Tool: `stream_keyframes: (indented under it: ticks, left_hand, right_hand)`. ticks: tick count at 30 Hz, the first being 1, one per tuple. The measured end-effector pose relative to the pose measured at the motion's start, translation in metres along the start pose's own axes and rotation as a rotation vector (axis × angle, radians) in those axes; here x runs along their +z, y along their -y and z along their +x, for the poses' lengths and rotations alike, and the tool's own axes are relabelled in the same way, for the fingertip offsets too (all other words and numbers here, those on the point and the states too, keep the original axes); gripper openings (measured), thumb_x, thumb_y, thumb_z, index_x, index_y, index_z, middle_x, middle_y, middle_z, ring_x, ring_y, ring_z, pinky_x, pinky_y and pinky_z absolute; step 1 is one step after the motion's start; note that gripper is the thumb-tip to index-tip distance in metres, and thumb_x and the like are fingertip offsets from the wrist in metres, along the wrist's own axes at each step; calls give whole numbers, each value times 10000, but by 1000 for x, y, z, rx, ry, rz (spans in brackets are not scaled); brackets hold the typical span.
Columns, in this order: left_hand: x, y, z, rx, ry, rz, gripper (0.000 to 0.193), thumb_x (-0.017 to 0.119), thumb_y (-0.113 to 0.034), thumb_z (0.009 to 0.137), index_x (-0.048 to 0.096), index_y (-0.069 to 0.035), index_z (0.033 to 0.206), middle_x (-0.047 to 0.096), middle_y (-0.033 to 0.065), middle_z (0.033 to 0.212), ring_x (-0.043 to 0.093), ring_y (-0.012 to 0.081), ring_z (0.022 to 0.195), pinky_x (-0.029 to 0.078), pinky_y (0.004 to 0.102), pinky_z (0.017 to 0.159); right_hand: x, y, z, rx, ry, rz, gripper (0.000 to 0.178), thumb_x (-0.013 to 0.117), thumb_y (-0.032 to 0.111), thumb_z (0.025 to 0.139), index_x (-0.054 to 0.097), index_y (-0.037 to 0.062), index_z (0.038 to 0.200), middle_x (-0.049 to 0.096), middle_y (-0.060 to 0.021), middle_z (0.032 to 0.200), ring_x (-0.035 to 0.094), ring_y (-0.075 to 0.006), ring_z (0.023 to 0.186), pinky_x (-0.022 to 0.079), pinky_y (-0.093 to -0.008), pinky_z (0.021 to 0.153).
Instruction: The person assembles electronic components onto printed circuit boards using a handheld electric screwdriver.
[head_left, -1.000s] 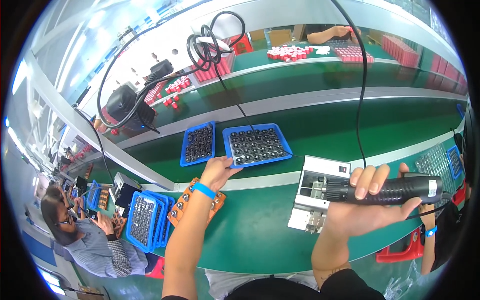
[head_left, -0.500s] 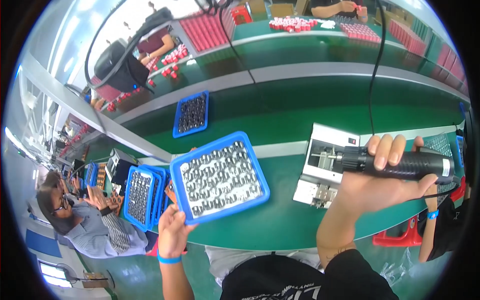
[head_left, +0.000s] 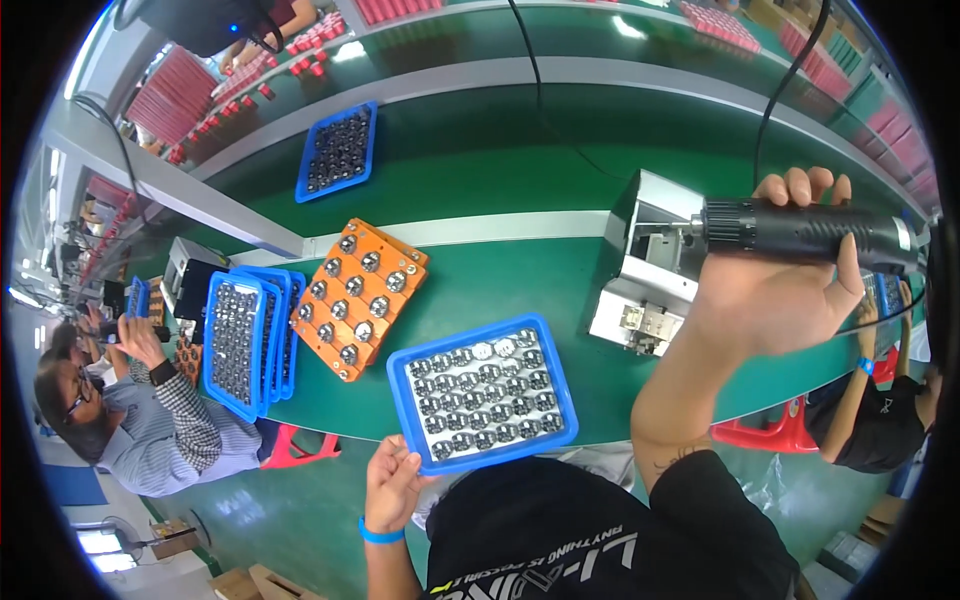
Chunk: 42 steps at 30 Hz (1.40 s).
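Clock hours here are read from the middle of the view. At 6 o'clock lies a blue tray (head_left: 505, 456), filled with rows of small round metal parts (head_left: 490, 395) on a white backing (two toward its 12 o'clock edge look paler than the rest). The left hand (head_left: 393, 480), at 7 o'clock, has its fingers and thumb pinched together on the tray's near left corner; whether the tray also rests on the green bench (head_left: 500, 280), I cannot tell.

At 3 o'clock the right hand (head_left: 775, 290) wraps a black power tool (head_left: 740, 228), fingers curled over its far side and thumb along the near side, with barely any gap. The tool points toward 9 o'clock, its nose at a silver machine (head_left: 665, 200); whether the two touch is unclear.

At 9 o'clock an orange fixture (head_left: 359, 308) stands tilted on the bench, apart from the tray, with round metal pieces seated in rows. Further out the same way, several filled blue trays lean in a stack (head_left: 260, 350). Between 10 and 11, another filled tray (head_left: 371, 140) sits beyond the pale rail (head_left: 480, 229).
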<state>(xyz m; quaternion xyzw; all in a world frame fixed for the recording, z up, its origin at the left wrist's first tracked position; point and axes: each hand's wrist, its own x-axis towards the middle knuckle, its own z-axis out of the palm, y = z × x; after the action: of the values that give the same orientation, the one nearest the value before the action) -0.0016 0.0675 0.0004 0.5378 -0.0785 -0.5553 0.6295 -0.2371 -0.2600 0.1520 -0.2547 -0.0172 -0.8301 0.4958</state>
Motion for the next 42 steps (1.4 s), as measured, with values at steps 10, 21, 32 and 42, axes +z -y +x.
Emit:
stream_keyframes:
  ticks: [10, 21, 32, 42]
  left_hand:
    - [11, -10, 27, 181, -68, 386, 153, 542, -31, 975, 541, 10, 1122, 632, 114, 1131, 640, 167, 960, 554, 290, 782]
    - [50, 3, 27, 920, -336, 1138, 296, 736, -53, 780, 669, 26, 1057, 523, 185, 1254, 512, 356, 1125, 435, 444, 917]
    - [92, 26, 43, 1177, 235, 1314, 366, 864, -241, 690, 722, -82, 987, 570, 133, 1228, 551, 310, 1089, 413, 504, 973]
    - [108, 26, 59, 1124, 225, 1253, 390, 865, -286, 668, 713, -68, 954, 540, 173, 1263, 539, 372, 1111, 379, 567, 1000]
  right_hand:
    - [20, 26, -12, -32, 289, -46, 642, 488, 510, 988, 394, -41, 1302, 569, -223, 1107, 540, -389, 1187, 346, -526, 1153]
    - [-53, 25, -88, 140, 209, -781, 934, 326, 780, 884, 91, 160, 1542, 447, -47, 636, 453, -150, 476, 423, -302, 464]
    - [-64, 15, -96, 89, 216, -911, 909, 328, 857, 810, 299, 112, 1329, 461, -58, 564, 440, -163, 420, 431, -305, 457]
    - [-67, 21, -105, 382, 245, -787, 873, 411, 818, 828, 304, 137, 1363, 452, -55, 557, 459, -174, 426, 398, -317, 425]
